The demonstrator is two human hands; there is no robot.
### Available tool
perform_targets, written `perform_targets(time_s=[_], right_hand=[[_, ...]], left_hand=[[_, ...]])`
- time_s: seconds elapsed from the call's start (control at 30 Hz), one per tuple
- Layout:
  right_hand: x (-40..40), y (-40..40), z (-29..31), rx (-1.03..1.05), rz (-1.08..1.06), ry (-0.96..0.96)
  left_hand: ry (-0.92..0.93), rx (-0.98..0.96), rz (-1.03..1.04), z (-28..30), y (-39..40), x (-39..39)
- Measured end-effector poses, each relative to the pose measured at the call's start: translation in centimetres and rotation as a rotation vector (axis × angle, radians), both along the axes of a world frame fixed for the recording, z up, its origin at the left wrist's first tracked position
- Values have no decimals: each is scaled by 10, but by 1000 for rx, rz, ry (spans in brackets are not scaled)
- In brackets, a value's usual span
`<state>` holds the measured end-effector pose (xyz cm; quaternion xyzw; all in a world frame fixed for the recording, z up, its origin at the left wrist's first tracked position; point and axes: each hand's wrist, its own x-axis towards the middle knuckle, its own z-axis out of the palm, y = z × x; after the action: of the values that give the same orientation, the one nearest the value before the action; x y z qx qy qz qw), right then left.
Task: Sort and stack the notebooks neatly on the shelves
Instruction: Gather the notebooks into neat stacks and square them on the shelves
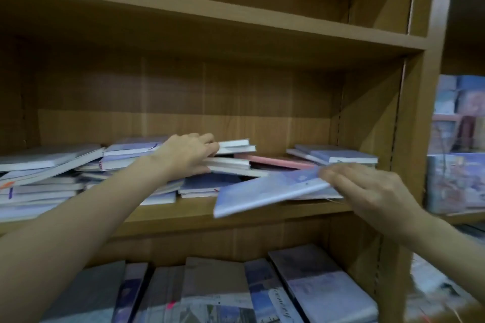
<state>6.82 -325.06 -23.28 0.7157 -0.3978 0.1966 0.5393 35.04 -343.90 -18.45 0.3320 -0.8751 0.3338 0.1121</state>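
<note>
Notebooks lie in a loose, uneven heap point(78, 173) along the middle shelf point(183, 214) of the wooden bookcase, too many and too overlapped for you to count exactly. Your left hand point(187, 156) reaches into the heap, fingers curled round the edge of a small white-edged stack point(231, 162) near the centre. Your right hand point(367, 191) pinches one pale blue notebook point(267, 191) by its right end, thumb on top and fingers beneath; it tilts, its left corner jutting out past the shelf's front edge. The picture is blurred there, so you cannot tell how tightly it is held. Behind it one pink notebook point(275, 161) lies flat, and at the shelf's right end sits a short pile of blue ones point(338, 156), at least two. On the shelf below, roughly six larger books point(217, 294) lie side by side. The upper shelf point(236, 18) runs above the heap.
</note>
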Motion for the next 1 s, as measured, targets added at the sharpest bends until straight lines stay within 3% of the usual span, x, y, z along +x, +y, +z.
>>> perform_targets(time_s=[0.13,0.37,0.5,0.57,0.67,0.8,0.9,1.0], right_hand=[[-30,16,24,-136,-82,-213],[-57,-54,46,-182,-446,-285],[-52,-98,24,276,-913,-366],[-47,-109,16,373,-993,-450],[-27,-118,20,309,-814,-502],[38,-120,32,586,-182,-464],[75,-139,34,689,-85,-307],[96,-165,29,597,-168,-121]], left_hand=[[-51,60,-14,-19,1,-3],[191,52,-138,-31,-6,-14],[277,-46,-238,-48,-6,-13],[362,-9,-273,-52,-11,-8],[431,-1,-309,-66,-14,0],[415,-109,-364,-84,-15,9],[481,-216,-370,-84,-4,24],[571,-313,-279,-78,3,55]])
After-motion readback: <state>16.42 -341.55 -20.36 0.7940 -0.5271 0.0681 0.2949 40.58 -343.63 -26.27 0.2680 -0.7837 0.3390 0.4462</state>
